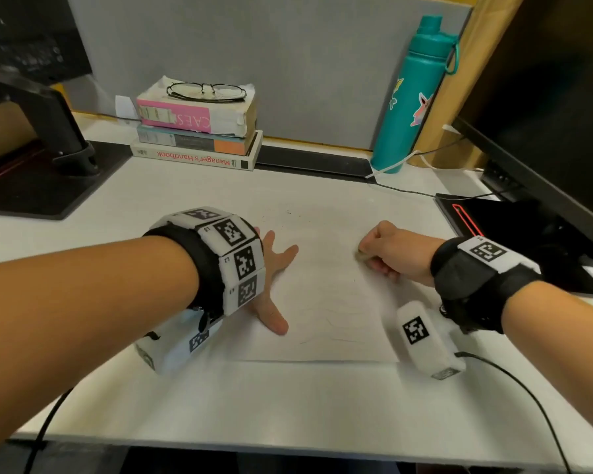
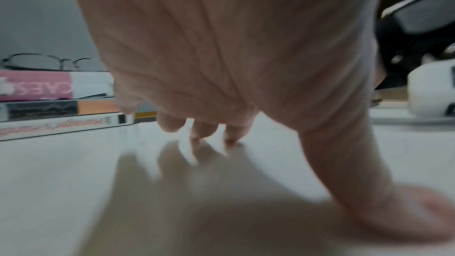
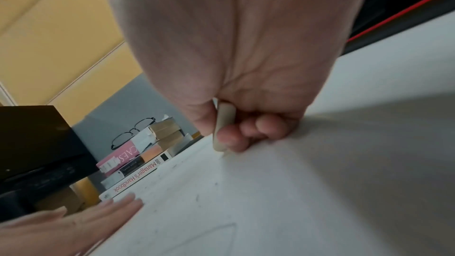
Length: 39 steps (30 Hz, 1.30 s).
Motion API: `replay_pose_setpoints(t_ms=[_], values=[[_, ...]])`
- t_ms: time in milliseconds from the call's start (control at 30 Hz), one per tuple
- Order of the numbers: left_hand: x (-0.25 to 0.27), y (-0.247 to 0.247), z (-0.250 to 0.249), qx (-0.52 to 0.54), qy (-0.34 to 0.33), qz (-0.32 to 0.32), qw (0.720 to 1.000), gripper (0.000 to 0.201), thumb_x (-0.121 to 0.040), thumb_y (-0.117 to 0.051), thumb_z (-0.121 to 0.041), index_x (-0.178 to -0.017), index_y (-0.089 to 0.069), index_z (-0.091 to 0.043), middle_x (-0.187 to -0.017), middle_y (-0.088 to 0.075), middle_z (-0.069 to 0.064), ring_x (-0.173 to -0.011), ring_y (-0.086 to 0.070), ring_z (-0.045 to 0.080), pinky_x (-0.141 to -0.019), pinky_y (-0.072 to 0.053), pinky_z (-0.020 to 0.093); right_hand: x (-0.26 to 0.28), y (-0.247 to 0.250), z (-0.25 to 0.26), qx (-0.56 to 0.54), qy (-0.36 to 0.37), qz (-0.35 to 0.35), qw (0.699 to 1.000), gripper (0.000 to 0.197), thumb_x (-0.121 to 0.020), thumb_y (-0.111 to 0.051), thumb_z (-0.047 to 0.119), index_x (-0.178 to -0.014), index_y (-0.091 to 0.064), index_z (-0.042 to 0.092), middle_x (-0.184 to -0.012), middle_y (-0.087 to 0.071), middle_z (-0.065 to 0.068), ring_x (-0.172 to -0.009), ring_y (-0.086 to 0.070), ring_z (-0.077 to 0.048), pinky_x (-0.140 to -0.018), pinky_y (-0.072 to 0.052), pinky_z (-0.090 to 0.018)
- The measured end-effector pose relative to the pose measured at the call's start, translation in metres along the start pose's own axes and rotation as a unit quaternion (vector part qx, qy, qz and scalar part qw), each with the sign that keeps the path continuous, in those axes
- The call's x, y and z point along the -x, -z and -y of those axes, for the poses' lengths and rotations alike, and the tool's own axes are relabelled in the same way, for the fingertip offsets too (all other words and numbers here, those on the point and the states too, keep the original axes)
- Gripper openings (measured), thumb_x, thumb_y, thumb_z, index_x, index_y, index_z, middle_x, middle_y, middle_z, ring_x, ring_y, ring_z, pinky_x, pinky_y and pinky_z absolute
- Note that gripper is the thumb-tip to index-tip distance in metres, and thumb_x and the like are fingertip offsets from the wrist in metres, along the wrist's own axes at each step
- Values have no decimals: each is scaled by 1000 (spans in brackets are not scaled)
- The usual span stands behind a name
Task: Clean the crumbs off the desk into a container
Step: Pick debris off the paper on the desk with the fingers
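The crumbs [image 1: 290,212], tiny dark specks that look like eraser rubbings, lie on a sheet of paper [image 1: 322,302] spread on the white table [image 1: 288,405], mostly toward the sheet's far edge. No container shows in any view, so where the crumbs should end up cannot be told from here.

The main risk is scatter. The specks are light, and a fast sweep of a hand would likely flick them off the paper onto the bare table or over the near edge to the floor. If the paper is lifted as a chute, a slack corner could spill them sideways. More rubbing by the right hand would probably add fresh crumbs to those already there.

The left hand [image 1: 274,268] is spread flat, fingers straight and apart, pressing on the left part of the paper with its thumb toward the near side; it holds nothing. The right hand [image 1: 391,251] is clenched around a small pale eraser [image 3: 222,124], pinched between thumb and curled fingers, its tip touching the paper on the right.

A stack of books [image 1: 199,131] with glasses [image 1: 206,91] on top sits far left, a teal bottle [image 1: 415,97] far right.
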State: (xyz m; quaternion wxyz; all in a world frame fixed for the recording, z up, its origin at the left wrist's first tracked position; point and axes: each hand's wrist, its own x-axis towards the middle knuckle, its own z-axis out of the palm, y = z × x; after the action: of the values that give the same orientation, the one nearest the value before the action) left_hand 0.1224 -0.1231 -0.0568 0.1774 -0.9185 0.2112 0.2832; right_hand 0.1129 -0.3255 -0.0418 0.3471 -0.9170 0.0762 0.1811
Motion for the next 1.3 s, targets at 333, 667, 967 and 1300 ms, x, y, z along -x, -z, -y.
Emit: replay_pose_setpoints(t_ms=[333, 667, 967, 1300], values=[[-3, -2, -88, 86, -136, -61, 985, 82, -91, -30, -65, -149, 13, -29, -158, 20, -2, -146, 14, 24, -115, 8, 47, -17, -1, -12, -22, 21, 8, 1000, 45, -91, -45, 5, -47, -41, 12, -47, -35, -4, -44, -26, -16, -43, -24, -23], [6, 1, -75, 97, -53, -83, 990, 77, -95, -25, -60, -151, 10, -21, -159, 18, 2, -147, 11, 22, -116, 6, 41, -20, -2, -14, 20, 37, 2, 999, 44, -89, -51, 9, -47, -39, 13, -44, -33, 0, -40, -27, -14, -44, -25, -24], [8, -18, -2, 97, -21, -24, 995, 122, -65, -59, -75, -144, 25, -36, -155, 28, 3, -145, 17, 29, -115, 4, 53, 11, -25, 26, 122, 82, 49, 988, 14, -92, -53, 31, -101, -49, 21, -82, -65, 4, -77, -57, -14, -77, -44, -28], [5, -19, 2, 62, -20, -43, 997, 119, -62, -55, -82, -142, 23, -44, -156, 27, 1, -146, 13, 30, -113, 3, 57, 26, -63, 44, 272, 134, 135, 943, 12, -96, -43, 31, -101, -41, 20, -84, -53, 4, -72, -47, -11, -69, -38, -26]])
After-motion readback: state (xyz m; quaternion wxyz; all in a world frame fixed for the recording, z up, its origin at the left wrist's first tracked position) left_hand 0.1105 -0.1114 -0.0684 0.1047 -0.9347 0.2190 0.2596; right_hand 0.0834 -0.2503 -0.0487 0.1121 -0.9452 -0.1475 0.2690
